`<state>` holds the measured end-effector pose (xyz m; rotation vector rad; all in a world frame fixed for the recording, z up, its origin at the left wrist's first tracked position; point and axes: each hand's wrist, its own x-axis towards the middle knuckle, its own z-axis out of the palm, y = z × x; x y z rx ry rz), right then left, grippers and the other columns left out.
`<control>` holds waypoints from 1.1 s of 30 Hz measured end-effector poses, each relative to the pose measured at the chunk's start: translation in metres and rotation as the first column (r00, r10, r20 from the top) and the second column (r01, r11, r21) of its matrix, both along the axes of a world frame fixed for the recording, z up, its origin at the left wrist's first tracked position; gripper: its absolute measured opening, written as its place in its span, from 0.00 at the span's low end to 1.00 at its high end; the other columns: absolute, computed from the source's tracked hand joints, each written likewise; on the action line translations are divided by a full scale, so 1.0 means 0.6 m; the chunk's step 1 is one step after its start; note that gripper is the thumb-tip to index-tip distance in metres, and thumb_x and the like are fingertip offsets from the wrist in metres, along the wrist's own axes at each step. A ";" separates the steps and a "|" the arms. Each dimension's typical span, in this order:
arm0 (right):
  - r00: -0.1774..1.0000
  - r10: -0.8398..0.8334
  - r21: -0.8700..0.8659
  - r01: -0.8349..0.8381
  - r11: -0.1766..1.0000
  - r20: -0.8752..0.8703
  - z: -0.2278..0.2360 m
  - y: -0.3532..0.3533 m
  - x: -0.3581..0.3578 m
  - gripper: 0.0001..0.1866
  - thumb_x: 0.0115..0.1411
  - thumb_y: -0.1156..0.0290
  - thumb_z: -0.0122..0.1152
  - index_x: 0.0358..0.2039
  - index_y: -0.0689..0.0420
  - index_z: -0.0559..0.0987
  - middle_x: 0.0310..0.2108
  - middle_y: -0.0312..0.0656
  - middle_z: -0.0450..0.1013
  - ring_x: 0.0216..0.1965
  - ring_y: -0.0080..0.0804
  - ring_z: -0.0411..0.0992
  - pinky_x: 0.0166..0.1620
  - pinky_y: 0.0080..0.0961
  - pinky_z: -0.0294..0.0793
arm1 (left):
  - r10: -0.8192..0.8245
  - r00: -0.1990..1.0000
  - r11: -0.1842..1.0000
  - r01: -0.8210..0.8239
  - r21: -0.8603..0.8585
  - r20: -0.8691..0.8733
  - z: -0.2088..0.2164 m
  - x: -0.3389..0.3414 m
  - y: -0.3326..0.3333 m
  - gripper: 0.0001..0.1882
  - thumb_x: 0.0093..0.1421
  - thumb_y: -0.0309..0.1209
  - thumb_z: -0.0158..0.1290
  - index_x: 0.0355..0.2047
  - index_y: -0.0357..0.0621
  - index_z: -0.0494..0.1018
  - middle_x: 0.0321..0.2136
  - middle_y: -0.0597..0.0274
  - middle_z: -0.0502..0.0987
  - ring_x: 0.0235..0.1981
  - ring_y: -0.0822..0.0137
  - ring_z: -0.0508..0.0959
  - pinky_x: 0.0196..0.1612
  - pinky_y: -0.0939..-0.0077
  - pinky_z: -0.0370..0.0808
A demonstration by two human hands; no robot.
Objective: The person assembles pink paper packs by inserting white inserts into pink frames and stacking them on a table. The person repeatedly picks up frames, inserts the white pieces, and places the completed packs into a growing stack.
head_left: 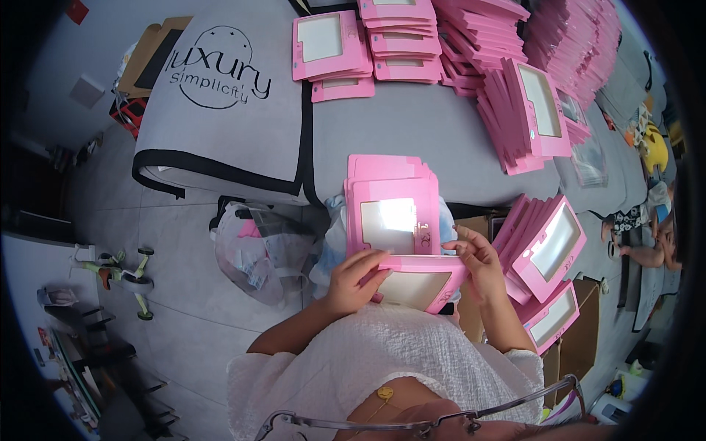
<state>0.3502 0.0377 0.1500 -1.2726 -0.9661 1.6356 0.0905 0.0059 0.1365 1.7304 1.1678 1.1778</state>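
Note:
Close to my chest, a flat pink box (415, 285) with a clear window is tilted up, held between both hands. My left hand (358, 282) grips its left end, thumb in front and fingers over the upper edge. At the upper right corner, my right hand (479, 264) pinches the rim with thumb and fingertips. Just beyond it, a small stack of similar pink window boxes (393, 189) rests on my lap, its top window shining with glare.
Pink boxes (540, 253) lean in an open carton (581, 331) to my right. More stacks of pink boxes (401, 40) cover the grey sofa (412, 128) ahead. A clear plastic bag (257, 253) stands on the floor at left, with a child's tricycle (121, 278) farther off.

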 end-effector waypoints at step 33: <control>0.705 -0.368 0.548 -0.036 0.835 0.606 -0.152 0.041 -0.040 0.18 0.54 0.83 0.51 0.47 0.66 0.72 0.38 0.47 0.65 0.35 0.35 0.67 0.38 0.24 0.69 | 0.442 0.881 0.854 -0.356 0.379 -0.168 -0.052 -0.073 0.284 0.28 0.60 0.22 0.43 0.61 0.35 0.54 0.61 0.45 0.54 0.62 0.50 0.56 0.62 0.64 0.54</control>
